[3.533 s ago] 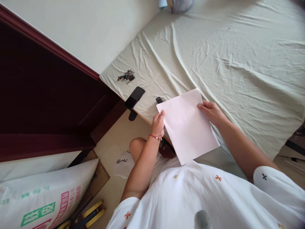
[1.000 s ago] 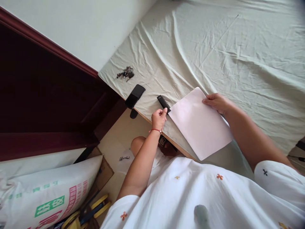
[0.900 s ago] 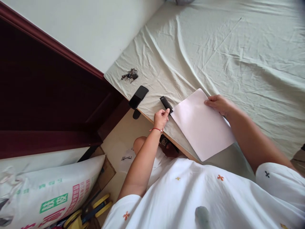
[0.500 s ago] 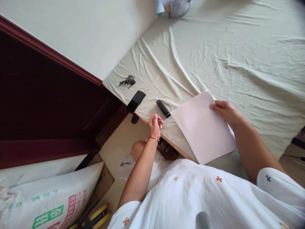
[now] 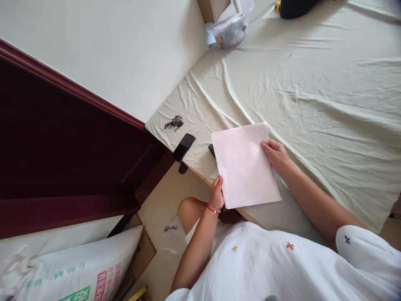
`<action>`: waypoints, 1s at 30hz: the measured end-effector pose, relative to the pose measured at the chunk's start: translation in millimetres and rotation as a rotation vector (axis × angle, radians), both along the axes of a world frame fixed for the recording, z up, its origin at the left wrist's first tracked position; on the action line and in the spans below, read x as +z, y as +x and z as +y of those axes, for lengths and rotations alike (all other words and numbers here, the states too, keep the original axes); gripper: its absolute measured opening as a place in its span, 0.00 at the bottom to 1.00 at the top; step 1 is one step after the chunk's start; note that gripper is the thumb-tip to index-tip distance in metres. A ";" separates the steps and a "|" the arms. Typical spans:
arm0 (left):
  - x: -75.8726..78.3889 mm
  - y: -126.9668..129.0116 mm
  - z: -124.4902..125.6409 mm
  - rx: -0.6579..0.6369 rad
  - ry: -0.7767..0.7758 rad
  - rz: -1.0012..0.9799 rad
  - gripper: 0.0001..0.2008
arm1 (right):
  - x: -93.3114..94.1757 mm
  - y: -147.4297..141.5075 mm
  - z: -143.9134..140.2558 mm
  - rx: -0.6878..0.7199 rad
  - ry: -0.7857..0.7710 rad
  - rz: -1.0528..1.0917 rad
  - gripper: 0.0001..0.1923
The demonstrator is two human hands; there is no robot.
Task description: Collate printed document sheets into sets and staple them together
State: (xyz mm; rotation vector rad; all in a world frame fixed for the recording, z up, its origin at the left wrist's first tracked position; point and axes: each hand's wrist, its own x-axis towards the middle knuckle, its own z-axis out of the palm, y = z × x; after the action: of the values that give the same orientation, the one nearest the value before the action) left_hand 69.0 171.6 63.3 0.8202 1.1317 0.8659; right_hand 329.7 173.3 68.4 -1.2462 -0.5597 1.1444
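A stack of white paper (image 5: 246,167) is held up in front of me, over the near edge of the sheet-covered bed. My right hand (image 5: 277,156) grips its right edge, thumb on top and fingers underneath. On the left edge, my left hand (image 5: 216,192) closes around the lower part, thumb along the side; its other fingers are mostly hidden behind the paper. A black stapler-like object (image 5: 211,149) lies on the sheet, largely covered by the paper's left side.
A phone (image 5: 184,146) rests at the bed's edge, with a bunch of keys (image 5: 174,122) beyond it. Farther back stand a plastic bag (image 5: 232,33) and a cardboard box (image 5: 213,9). Dark red furniture (image 5: 62,133) and a large white sack (image 5: 81,263) are on the left.
The paper has moved left in my right hand and turned more upright. My left hand, free before, has come right and taken hold of its left edge. The view has shifted.
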 end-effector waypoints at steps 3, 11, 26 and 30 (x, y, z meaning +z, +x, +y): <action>-10.5 -5.5 -3.5 -0.089 0.013 0.089 0.27 | -9.4 -5.4 -1.4 0.024 0.028 0.021 0.24; -21.9 3.6 -4.7 0.062 0.122 0.118 0.25 | -21.0 6.4 -4.7 0.047 0.070 -0.072 0.25; -18.8 4.4 -5.7 0.178 0.048 0.104 0.31 | -16.4 8.1 -9.0 0.000 -0.034 -0.481 0.13; -20.5 1.2 -5.9 0.176 0.069 0.131 0.31 | -18.1 10.1 -8.4 0.024 -0.072 -0.405 0.16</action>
State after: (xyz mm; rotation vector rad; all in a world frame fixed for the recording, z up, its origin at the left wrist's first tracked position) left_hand 70.3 165.6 42.8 0.8530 1.3094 1.0134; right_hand 339.9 165.0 50.2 -1.5503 -0.8407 0.9405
